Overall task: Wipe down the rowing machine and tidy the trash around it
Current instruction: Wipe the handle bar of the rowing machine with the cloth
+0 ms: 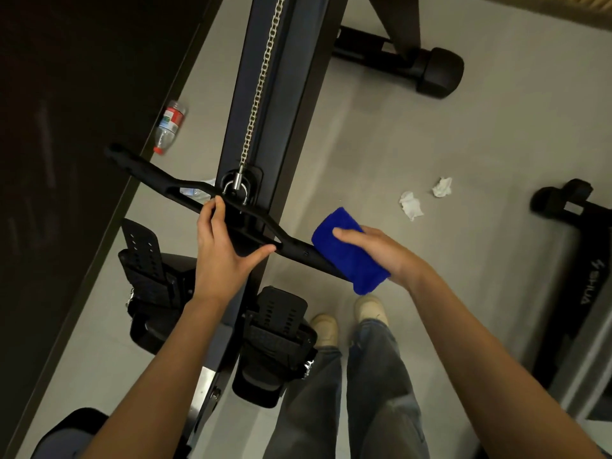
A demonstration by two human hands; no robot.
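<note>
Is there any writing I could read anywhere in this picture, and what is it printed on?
"SHUA": white letters seen sideways, with a small logo, on the black frame of the neighbouring machine at the right edge.
Red label of the plastic bottle on the floor: there is print, but it is too blurred to read.
Rowing handle, blue cloth, crumpled tissues: no text visible.

Fig. 1: grey floor [381,134] | plastic bottle [169,127] on its side, L, near dark wall | 2 crumpled tissues [410,205], R of rower rail [291,94] | pale obj. [197,192] beside rail, poss. 2nd bottle
</note>
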